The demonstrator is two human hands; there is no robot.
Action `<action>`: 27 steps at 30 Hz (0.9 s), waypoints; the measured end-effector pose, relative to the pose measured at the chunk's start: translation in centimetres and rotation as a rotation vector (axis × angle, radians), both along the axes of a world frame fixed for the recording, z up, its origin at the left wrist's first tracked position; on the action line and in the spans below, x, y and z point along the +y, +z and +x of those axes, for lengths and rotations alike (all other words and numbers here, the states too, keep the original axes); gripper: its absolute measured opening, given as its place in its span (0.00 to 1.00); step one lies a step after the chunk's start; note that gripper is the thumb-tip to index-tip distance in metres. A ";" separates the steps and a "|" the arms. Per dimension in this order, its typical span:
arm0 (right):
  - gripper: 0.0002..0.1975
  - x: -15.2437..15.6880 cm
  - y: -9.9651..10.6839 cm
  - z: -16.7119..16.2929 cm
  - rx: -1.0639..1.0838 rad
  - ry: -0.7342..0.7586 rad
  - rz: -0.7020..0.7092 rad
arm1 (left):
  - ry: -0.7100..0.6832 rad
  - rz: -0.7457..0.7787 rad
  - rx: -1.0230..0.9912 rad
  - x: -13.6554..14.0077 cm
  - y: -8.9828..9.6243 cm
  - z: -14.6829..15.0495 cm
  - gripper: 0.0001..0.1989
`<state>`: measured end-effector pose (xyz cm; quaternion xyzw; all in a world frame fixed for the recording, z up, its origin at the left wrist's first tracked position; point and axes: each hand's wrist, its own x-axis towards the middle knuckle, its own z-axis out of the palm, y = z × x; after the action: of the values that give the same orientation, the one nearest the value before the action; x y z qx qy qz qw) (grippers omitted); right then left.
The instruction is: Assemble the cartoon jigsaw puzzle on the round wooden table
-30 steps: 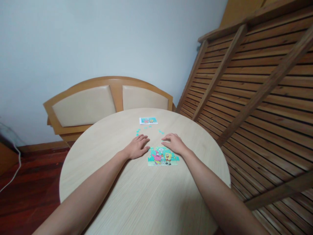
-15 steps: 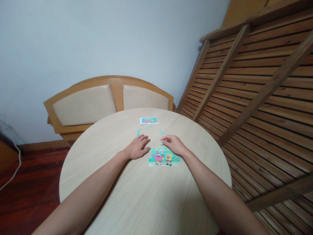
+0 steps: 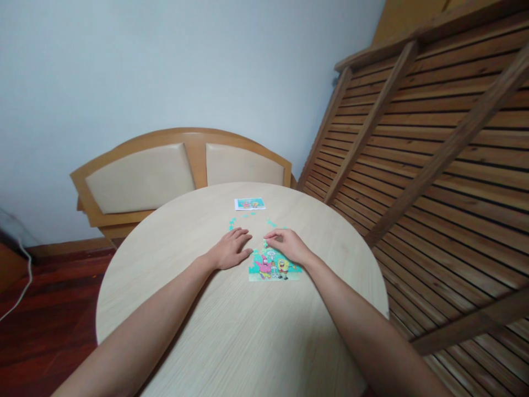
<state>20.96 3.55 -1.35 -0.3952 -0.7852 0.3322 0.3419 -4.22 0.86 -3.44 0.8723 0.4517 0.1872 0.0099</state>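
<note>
A partly assembled jigsaw puzzle with pink and yellow cartoon figures on a teal ground lies flat on the round table. My right hand reaches over its upper right side, thumb and forefinger pinched on a small teal and white puzzle piece at the puzzle's top edge. Whether that piece touches the puzzle I cannot tell. At the puzzle's upper left, my left hand rests palm down on the tabletop, fingers spread, holding nothing.
Several loose teal pieces lie beyond my left hand, and others beyond my right. Farther back sits a picture card showing similar figures. A padded wooden headboard stands behind the table, a slatted wooden panel on the right.
My right hand has shifted slightly left along the puzzle's top edge with the pinched piece. My left hand has stayed in place on the table. The view has moved a little.
</note>
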 end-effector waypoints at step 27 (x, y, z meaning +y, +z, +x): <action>0.12 0.1 -1.6 -1.3 -0.104 0.046 0.029 | -0.001 0.007 0.028 0.0 0.0 0.1 0.25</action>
<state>19.64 3.65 -2.91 -0.3888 -0.8155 0.3077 0.2985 -4.12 0.85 -3.48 0.8751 0.4507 0.1765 0.0004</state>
